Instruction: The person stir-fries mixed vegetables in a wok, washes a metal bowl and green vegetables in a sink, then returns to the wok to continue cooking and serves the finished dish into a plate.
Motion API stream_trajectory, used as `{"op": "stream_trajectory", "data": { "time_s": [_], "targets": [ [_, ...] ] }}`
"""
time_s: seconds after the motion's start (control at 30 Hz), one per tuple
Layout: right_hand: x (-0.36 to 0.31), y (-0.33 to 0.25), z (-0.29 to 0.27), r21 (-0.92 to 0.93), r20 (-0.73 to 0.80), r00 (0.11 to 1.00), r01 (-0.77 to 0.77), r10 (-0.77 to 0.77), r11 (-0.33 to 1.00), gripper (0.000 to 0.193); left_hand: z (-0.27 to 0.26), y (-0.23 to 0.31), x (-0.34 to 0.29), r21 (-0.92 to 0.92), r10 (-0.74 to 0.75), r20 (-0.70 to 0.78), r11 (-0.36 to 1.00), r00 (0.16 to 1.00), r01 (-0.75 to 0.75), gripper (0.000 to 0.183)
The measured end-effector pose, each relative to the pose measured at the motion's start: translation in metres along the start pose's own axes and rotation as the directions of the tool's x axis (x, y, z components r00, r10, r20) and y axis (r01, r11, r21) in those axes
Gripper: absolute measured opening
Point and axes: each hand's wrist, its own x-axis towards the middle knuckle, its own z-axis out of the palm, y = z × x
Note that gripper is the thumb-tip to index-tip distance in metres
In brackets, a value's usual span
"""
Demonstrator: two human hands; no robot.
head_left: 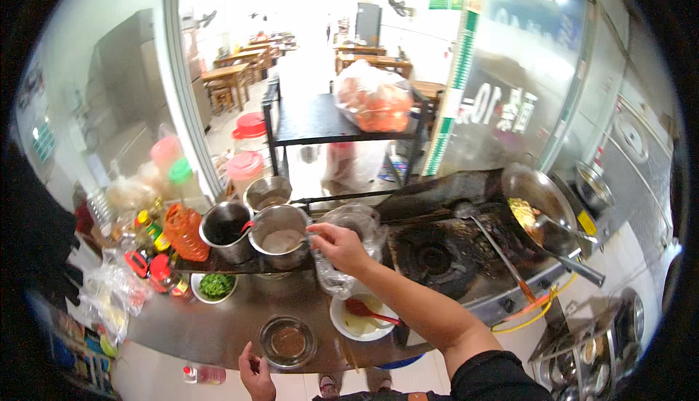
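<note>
One bare right hand (pixel 339 247) bends its fingers at the rim of a steel pot (pixel 278 261) toward the back of the counter (pixel 182 322); whether they grip cannot be told. The left hand (pixel 256 373), fingers loosely apart, hangs beside a metal bowl (pixel 310 344).

One left hand (pixel 256 374) and one right hand (pixel 339 247) are shown, two in all. The counter (pixel 182 326) and its ledge (pixel 244 266) bear three open steel pots (pixel 280 261), one shallow steel bowl (pixel 303 330), two white bowls (pixel 341 329), one red spoon (pixel 373 314) and one orange mesh bag (pixel 187 233). The stove (pixel 466 274) carries one wok (pixel 557 199) and two ladles (pixel 502 254).
</note>
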Motion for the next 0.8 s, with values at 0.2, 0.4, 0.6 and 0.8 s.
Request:
{"op": "stream_trajectory", "data": {
  "time_s": [0.2, 0.4, 0.6, 0.8],
  "targets": [
    [-0.174, -0.122, -0.134, 0.122, 0.001, 1.0, 0.0, 0.0, 0.993, 0.024, 0.066, 0.068, -0.028, -0.247, 0.101, 0.24, 0.968, 0.965, -0.04, 0.047],
    [-0.393, -0.226, -0.333, -0.731, -0.32, 0.796, 0.137, -0.514, 0.668, 0.017, 0.18, 0.142, -0.131, -0.27, 0.528, 0.494, 0.848, 0.691, -0.456, 0.026],
    [-0.514, -0.196, -0.534, -0.66, -0.72, 0.658, -0.552, -0.221, 0.509, 0.017, 0.283, 0.216, -0.242, -0.42, 0.653, 0.682, 0.719, 0.331, -0.553, 0.035],
    [-0.503, -0.081, -0.636, -0.852, -0.49, 0.871, -0.472, -0.029, 0.227, 0.049, 0.338, 0.267, -0.269, -0.458, 0.741, 0.621, 0.608, 0.256, -0.648, 0.039]
  ]
}}
